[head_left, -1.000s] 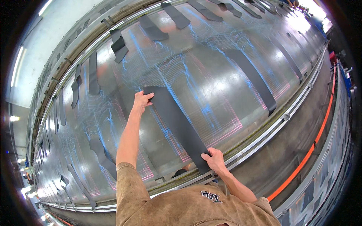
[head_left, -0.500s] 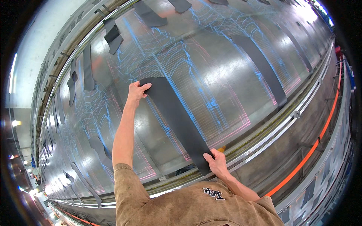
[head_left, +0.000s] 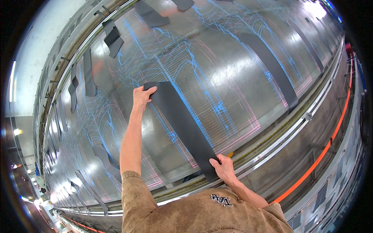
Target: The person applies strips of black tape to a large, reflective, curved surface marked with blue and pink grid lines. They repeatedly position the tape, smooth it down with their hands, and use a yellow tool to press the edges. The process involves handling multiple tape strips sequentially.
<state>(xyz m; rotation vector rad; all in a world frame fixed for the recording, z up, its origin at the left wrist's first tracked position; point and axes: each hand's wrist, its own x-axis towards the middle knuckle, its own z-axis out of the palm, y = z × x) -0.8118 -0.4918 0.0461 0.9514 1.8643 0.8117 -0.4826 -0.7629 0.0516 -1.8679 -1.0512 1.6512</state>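
Note:
Both hands grip one long, dark grey flat strip of sheet material (head_left: 180, 122) with a slanted far end. My left hand (head_left: 143, 96) pinches its far left corner, thumb on top. Down at the near end, my right hand (head_left: 223, 167) clasps the right edge, its thumb on the upper face. The strip lies over a shiny grey metal table (head_left: 233, 89) drawn with blue and pink lines, and its near end reaches past the table's edge. The fingers beneath the strip are hidden.
To the right lies a similar dark strip (head_left: 270, 68). Several dark pieces, such as a folded one (head_left: 112, 37) and a curved one (head_left: 105, 157), lie farther left. A metal rail (head_left: 272, 143) borders the near edge; beyond it runs an orange hose-like line (head_left: 311, 165).
The view has shifted slightly. Both hands keep their hold on the strip, which stays nearly in the same place on the lines.

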